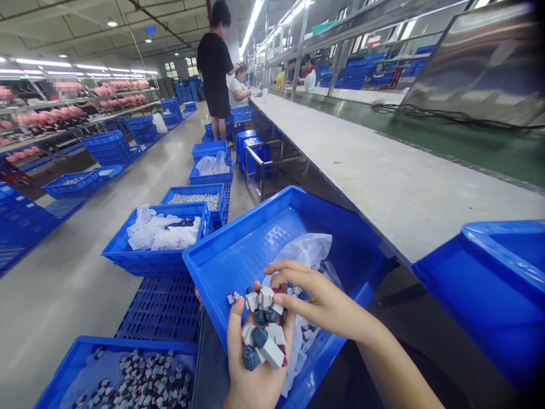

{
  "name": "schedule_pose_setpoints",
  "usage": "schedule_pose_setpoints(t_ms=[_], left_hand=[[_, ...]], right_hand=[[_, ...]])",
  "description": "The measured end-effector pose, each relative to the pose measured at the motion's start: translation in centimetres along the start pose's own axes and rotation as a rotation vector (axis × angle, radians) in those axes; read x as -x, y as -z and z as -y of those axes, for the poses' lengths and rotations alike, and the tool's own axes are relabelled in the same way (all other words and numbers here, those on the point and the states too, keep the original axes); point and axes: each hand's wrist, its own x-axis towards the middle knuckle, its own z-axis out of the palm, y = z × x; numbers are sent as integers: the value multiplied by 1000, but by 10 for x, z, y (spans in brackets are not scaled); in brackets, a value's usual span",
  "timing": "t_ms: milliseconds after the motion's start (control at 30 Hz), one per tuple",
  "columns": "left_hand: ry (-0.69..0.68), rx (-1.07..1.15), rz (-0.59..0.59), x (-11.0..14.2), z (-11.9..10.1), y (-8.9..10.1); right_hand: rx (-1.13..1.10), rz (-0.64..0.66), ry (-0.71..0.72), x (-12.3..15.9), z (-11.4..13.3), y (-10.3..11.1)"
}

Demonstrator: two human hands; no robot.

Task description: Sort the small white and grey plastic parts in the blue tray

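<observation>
My left hand point(255, 352) is cupped palm up and holds several small plastic pieces point(271, 352) in white, dark blue and dark red. My right hand point(315, 295) reaches over from the right, its fingers curved and apart, with fingertips touching the white pieces near the left fingers. Below both hands, a tilted blue plastic crate point(238, 238) holds a clear plastic bag point(306, 247) with more of these pieces, partly hidden by my right hand. One small loose piece point(233, 297) shows beside my left thumb.
At lower left, a blue crate point(80, 363) holds many similar pieces. Further crates point(128, 258) stand along the aisle on blue pallets point(157, 309). A long white worktable point(340, 153) runs along the right, near another blue crate point(481, 284). A person in black point(215, 62) stands ahead.
</observation>
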Motion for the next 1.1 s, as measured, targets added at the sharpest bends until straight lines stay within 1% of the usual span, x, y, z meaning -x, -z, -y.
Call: schedule_pose_setpoints(t_ms=[67, 200, 333, 433, 600, 700, 800, 967, 1033, 1100], left_hand=[[29, -16, 32, 0, -1, -1], [-2, -45, 30, 0, -3, -3], [-1, -46, 8, -1, -4, -3], [-5, -63, 10, -1, -4, -2], [-2, -102, 34, -1, 0, -3], [-27, -117, 36, -2, 2, -6], [-54, -131, -10, -2, 3, -9], [-58, -163, -72, -2, -1, -9], [-56, -145, -65, -3, -4, -7], [-59, -116, -28, -5, -6, -3]], right_hand=[[-85, -49, -46, -1, -1, -7], [-231, -129, -124, -1, -5, -20], [-276, -204, -210, -3, -9, -30], [-302, -234, -257, -4, -11, -33], [-317, -263, -287, -4, -14, -36], [-366, -296, -315, -3, -16, -41], [-456, -373, -355, -2, -16, -55], [-641, -577, -412, 2, -14, -84], [-685, -598, -424, 5, -14, -89], [-719, -590, -460, 9, -15, -90]])
